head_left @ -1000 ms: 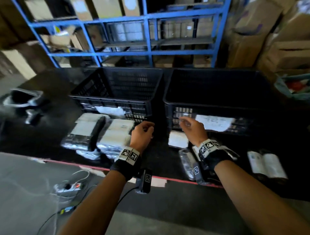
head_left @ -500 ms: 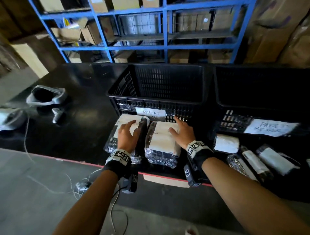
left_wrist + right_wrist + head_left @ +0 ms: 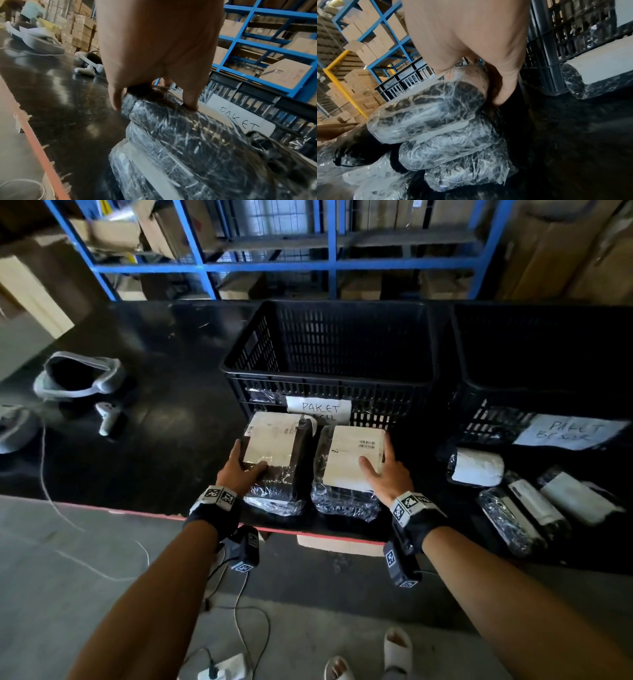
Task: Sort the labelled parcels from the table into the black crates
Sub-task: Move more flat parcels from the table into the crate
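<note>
Two stacks of bubble-wrapped parcels with white labels lie before the left black crate [image 3: 329,378], which is tagged "PAKET". My left hand [image 3: 245,465] grips the near left corner of the left top parcel [image 3: 274,443], thumb on top. My right hand [image 3: 383,470] holds the right top parcel [image 3: 349,457] by its right edge, thumb on the label. The left wrist view shows my left hand [image 3: 152,102] over the wrapped parcel [image 3: 188,135]. In the right wrist view, my right hand [image 3: 476,83] curls round the parcel's [image 3: 433,108] side. The right crate [image 3: 534,392] reads "PAKET BESAR".
Several smaller wrapped parcels [image 3: 524,508] lie at the right, before the right crate. A white headset [image 3: 78,378] and controller [image 3: 109,419] sit on the black table's left. Blue shelving [image 3: 332,261] stands behind. A power strip [image 3: 222,672] and cables lie on the floor.
Both hands went left from the crate fronts onto the two stacks, then slid from flat on the labels to gripping the outer edges of the top parcels. The head has come closer.
</note>
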